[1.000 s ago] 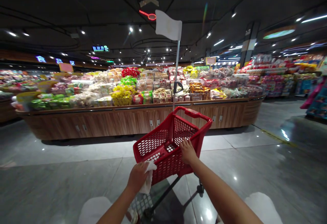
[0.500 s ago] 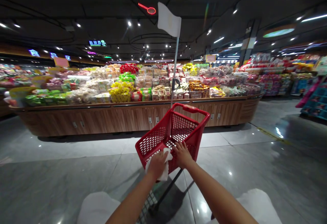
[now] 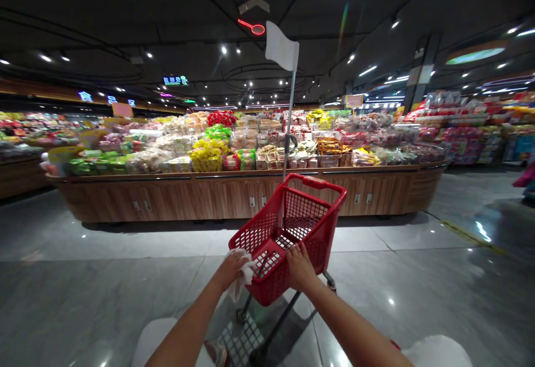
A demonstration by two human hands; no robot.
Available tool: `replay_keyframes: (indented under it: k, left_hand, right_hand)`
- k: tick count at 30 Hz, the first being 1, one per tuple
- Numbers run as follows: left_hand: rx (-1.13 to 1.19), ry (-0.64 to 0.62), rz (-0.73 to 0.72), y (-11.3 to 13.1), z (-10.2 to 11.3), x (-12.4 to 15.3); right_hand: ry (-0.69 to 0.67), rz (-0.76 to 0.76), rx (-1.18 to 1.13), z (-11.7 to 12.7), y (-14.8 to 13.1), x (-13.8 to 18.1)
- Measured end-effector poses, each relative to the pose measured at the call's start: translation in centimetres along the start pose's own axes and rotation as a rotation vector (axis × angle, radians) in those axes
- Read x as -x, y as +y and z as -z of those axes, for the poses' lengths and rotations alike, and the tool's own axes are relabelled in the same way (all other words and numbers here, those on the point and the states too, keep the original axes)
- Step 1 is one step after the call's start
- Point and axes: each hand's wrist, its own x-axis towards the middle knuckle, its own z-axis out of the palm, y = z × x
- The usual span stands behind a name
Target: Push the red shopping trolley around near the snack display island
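In front of me stands a small red shopping cart [image 3: 267,289] with a plastic basket on grey legs. My left hand [image 3: 232,266] is closed around a crumpled white cloth [image 3: 239,286] at the basket's near left corner. The cloth hangs partly below the rim. My right hand [image 3: 300,266] rests on the near rim of the basket, its fingers bent over the edge and holding it. A white flag [image 3: 282,46] tops a pole [image 3: 290,116] rising from the cart's far side.
Behind the cart runs a long wooden display counter [image 3: 213,197] piled with packaged snacks [image 3: 209,155]. More stacked goods [image 3: 463,138] stand at the right. Shiny grey floor [image 3: 137,289] surrounds the cart, and a lower wire rack [image 3: 242,336] sits between its wheels.
My left hand has slid left along the near rim with the cloth, reaching the corner. My right hand stays at the rim. The view has shifted slightly.
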Motion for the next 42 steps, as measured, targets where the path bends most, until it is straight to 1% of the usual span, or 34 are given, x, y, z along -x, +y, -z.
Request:
replay_keyframes:
  k: [3,4,6,7,8,10,12,15,17,18,20,22,24,27,29,31,33,35,38,40,42]
  left_hand:
    - [-0.032,-0.048,0.018,1.5,0.3,0.1]
    - [-0.05,-0.044,0.025,2.1,0.2,0.3]
    - [-0.071,-0.026,0.012,3.2,-0.3,0.6]
    - [-0.07,-0.026,-0.01,3.5,-0.4,0.7]
    - [-0.063,-0.031,-0.04,3.6,-0.4,0.7]
    - [-0.047,-0.051,-0.1,3.3,0.0,0.4]
    - [-0.045,-0.068,-0.122,2.6,0.9,-0.3]
    - [-0.043,-0.072,-0.154,1.8,2.2,-1.6]
    - [-0.036,-0.063,-0.208,2.2,2.3,-2.3]
    - [-0.034,-0.053,-0.227,2.7,2.0,-2.7]
    - [-0.034,-0.016,-0.218,4.4,0.8,-3.2]
    - [-0.029,0.035,-0.178,6.6,-0.6,-3.7]
    - [-0.021,0.076,-0.156,8.8,-1.7,-4.0]
    - [-0.019,0.096,-0.13,11.3,-2.3,-4.1]
    - [-0.018,0.096,-0.106,12.2,-2.2,-4.0]
    - [-0.016,0.093,-0.105,12.3,-2.1,-3.8]
    - [-0.01,0.072,-0.157,11.6,-1.9,-3.8]
    - [0.01,0.041,-0.254,10.7,-1.6,-4.0]
    - [0.095,0.014,-0.421,9.8,-0.9,-4.6]
    - [0.159,0.007,-0.493,9.8,-0.7,-5.0]
    - [0.211,-0.017,-0.531,10.2,-0.7,-5.1]
  right_hand:
    - [-0.048,0.174,-0.079,-0.8,-4.1,-0.1]
    - [-0.061,0.191,-0.098,-1.2,-5.3,0.0]
    - [-0.041,0.141,-0.139,-2.2,-6.7,0.4]
    - [-0.017,0.109,-0.165,-2.6,-6.9,0.7]
    - [0.008,0.091,-0.192,-3.0,-6.7,1.1]
    - [0.034,0.114,-0.239,-3.5,-5.4,2.1]
    - [0.028,0.163,-0.259,-3.5,-3.2,3.1]
    - [0.009,0.232,-0.254,-2.6,0.7,4.5]
    - [-0.006,0.274,-0.241,-1.6,3.2,5.4]
    - [-0.01,0.276,-0.233,-1.2,4.3,5.8]
    - [0.008,0.225,-0.212,-0.5,5.8,6.5]
    - [0.064,0.102,-0.166,-0.4,6.1,7.0]
    - [0.123,-0.005,-0.1,-1.0,5.2,7.2]
    - [0.172,-0.08,-0.038,-2.7,2.9,6.9]
    - [0.204,-0.137,-0.034,-3.6,1.7,6.6]
    - [0.228,-0.16,-0.039,-4.1,1.4,6.4]
    - [0.237,-0.14,-0.05,-4.0,2.0,6.3]
    - [0.234,-0.125,-0.067,-3.7,3.0,6.3]
    - [0.215,-0.144,-0.058,-3.2,5.1,6.5]
    - [0.202,-0.16,-0.037,-3.0,6.5,6.6]
    - [0.186,-0.158,-0.028,-2.8,7.6,6.8]
